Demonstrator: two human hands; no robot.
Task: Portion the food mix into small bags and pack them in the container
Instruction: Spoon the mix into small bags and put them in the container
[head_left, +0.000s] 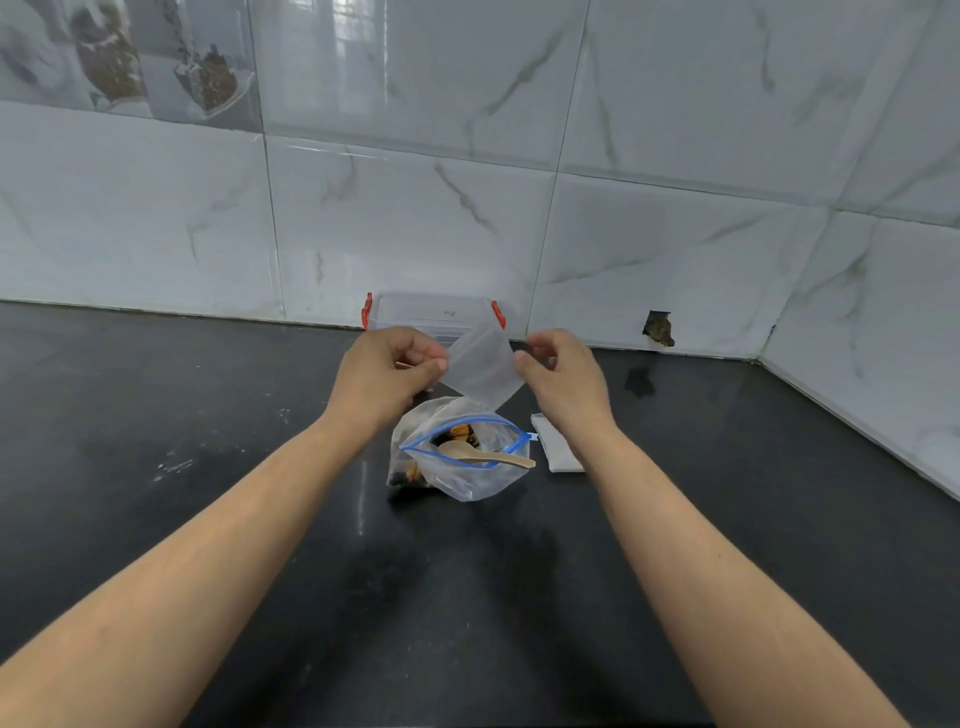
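Two bare arms reach out from the camera over the dark tabletop (156, 415), the biggest thing here. Beyond the hands, against the tiled wall, a clear container (431, 314) with red clips is kept, probably ready for the filled bags. Just below the hands, a big zip bag (457, 457) of food mix is left open on the tabletop, likely so the mix can be scooped. A small wooden spoon (485, 457) is laid across its mouth. Beside the right wrist, a flat stack of small bags (558, 447) is waiting. One small empty bag (483, 369) is held up between the hands. Its left edge is pinched by the left hand (384, 374) and its right edge by the right hand (561, 379), fingers curled tight, probably so its top can be pulled open.
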